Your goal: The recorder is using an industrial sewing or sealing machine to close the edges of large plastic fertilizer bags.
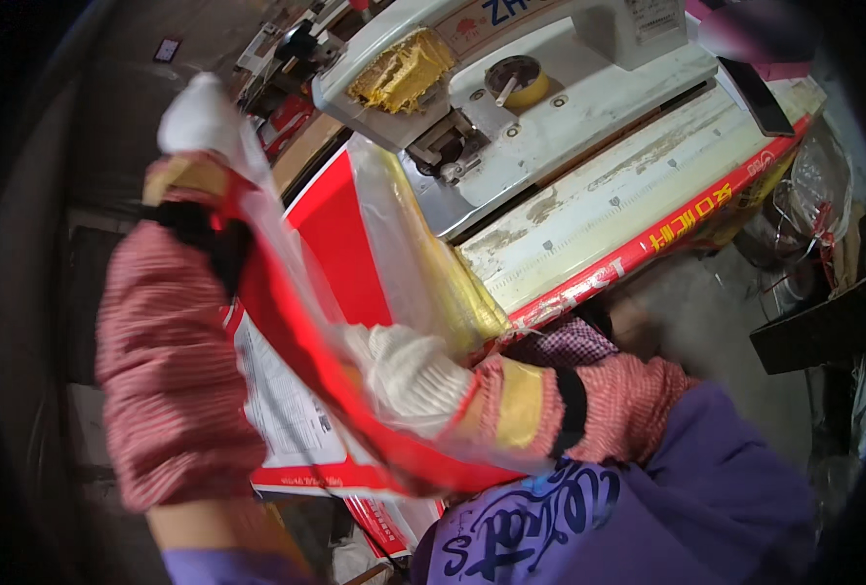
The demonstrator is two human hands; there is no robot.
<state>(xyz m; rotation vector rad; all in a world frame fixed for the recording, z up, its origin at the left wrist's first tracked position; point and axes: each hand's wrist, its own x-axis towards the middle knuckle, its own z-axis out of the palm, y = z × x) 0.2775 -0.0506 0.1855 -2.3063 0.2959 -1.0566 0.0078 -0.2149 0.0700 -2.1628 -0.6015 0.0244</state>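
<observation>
A red and white plastic sack (331,244) with a clear film layer lies slanted in front of me, its red edge blurred by motion. At the upper left, my left hand (202,119) in a white glove is raised, closed at the sack's upper edge; its fingers are smeared. My right hand (409,375), in a white knit glove, is closed on the sack near the middle, its fingertips partly hidden. Just beyond the sack stands an industrial sewing machine (599,107), its needle area (443,146) close to the sack's far edge.
A worn pale work surface (589,210) has a red printed front strip (667,229). A dark phone (755,97) lies at its right end. On the machine sit a roll of yellow tape (524,86) and a ragged yellow pad (404,70). A dark box (813,327) stands at the right.
</observation>
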